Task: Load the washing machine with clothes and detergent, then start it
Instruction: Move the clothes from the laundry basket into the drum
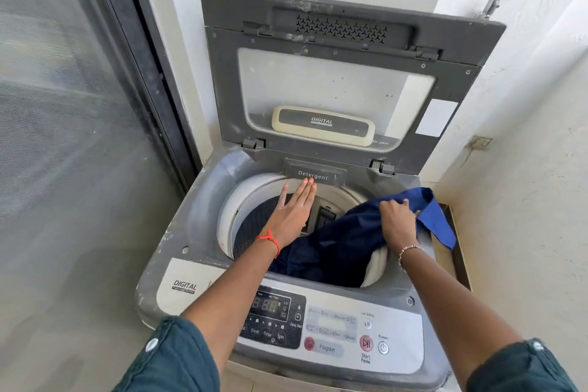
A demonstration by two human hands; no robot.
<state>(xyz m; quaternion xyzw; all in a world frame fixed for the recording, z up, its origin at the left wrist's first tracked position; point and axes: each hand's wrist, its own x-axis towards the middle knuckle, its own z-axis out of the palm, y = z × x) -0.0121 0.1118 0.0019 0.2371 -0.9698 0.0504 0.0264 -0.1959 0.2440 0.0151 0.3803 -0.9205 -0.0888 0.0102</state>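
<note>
A: Where's the cloth [343, 242]?
B: Half in the drum [254, 200], clamped in the right hand [397, 223]; one corner hangs over the rim. Left hand [294, 210] flat, fingers apart, holding nothing.
A: Risk?
B: That corner may catch under the lid [334, 73].

"Detergent" on drawer [315, 176] at tub's back rim, frame centre. "DIGITAL" on lid handle [322, 126] above it, and on panel sticker [184, 287], lower left. Control panel [331, 332], bottom centre: "Wash", "Rinse", "Spin", "Program", "Start Pause", "Power", "L/S".
</note>
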